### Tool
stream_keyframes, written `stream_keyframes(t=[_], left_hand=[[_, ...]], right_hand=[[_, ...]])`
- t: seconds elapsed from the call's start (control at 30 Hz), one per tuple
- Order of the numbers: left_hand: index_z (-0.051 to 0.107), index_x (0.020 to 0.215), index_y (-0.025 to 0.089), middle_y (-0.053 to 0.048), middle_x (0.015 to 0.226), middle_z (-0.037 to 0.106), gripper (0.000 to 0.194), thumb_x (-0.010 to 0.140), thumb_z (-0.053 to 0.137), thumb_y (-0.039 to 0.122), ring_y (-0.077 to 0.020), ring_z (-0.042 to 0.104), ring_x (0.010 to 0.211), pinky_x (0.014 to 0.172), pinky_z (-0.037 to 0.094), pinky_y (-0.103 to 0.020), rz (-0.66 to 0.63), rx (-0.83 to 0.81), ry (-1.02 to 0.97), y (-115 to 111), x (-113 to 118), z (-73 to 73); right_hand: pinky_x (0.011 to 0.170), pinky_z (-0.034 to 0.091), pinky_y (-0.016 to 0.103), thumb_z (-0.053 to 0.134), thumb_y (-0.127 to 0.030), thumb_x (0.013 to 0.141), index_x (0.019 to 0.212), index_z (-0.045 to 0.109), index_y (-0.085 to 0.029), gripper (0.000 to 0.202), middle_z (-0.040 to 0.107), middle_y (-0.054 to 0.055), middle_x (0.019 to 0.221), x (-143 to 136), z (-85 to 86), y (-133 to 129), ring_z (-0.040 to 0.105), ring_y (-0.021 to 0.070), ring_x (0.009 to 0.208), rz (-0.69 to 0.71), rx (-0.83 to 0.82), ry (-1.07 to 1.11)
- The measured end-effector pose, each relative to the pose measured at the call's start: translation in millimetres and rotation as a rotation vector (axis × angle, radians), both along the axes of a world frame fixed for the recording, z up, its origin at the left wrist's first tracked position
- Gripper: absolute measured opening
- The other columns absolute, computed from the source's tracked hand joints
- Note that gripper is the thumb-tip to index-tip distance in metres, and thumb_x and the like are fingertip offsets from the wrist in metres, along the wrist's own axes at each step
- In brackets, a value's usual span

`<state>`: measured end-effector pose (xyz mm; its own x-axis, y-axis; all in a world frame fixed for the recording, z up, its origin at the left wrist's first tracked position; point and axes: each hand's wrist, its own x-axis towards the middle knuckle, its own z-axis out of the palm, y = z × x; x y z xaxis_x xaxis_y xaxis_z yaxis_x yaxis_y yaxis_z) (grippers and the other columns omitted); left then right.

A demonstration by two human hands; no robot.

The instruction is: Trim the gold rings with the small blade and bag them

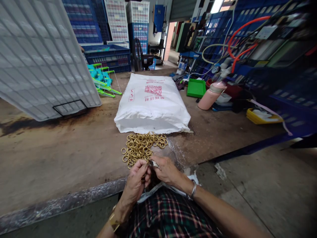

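A loose heap of brass-coloured rings [138,147] lies at the table's front, against a white woven sack [155,105] with red print. Just in front of the heap, my left hand [137,178] is closed, with a ring pinched at thumb and forefinger; more may be in the curled fingers, but they are mostly hidden. My right hand [167,170] meets it from the right, closed around a small tool [155,164] with a pale part and a dark tip. The tip is at the ring between both hands. What kind of tool it is, I cannot make out.
A ribbed white crate [49,59] stands tilted on the left, beside green and turquoise plastic pieces [105,81]. On the right are a green tray [196,88], a pink bottle [210,96] and a yellow tray [264,116]. The wooden table's [61,158] front edge runs below my hands.
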<state>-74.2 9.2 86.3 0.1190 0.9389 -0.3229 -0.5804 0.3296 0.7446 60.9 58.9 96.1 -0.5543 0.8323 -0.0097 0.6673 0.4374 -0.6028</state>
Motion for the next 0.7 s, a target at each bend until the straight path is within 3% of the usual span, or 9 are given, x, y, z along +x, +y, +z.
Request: stream_keyframes(t=[0.43,0.7], left_hand=[[0.044,0.07,0.019,0.007,0.055,0.048,0.034,0.071,0.064,0.046,-0.0031,0.035,0.038,0.035,0.027,-0.014,0.019,-0.012,0.109,-2,1,-4.8],[0.046,0.07,0.018,0.007,0.053,0.046,0.029,0.076,0.061,0.042,-0.003,0.033,0.038,0.035,0.028,-0.015,-0.064,0.02,0.062,-12,0,1.2]], right_hand=[[0.061,0.034,0.024,0.04,-0.006,0.073,0.092,0.057,-0.015,0.027,0.066,0.008,0.085,-6,9.7,-2,0.057,0.0159,0.07,0.044,-0.037,-0.298],[0.061,0.034,0.025,0.04,-0.008,0.074,0.1,0.056,-0.015,0.031,0.066,0.008,0.081,-1,-5.3,5,0.059,0.0176,0.071,-0.088,-0.003,-0.398]])
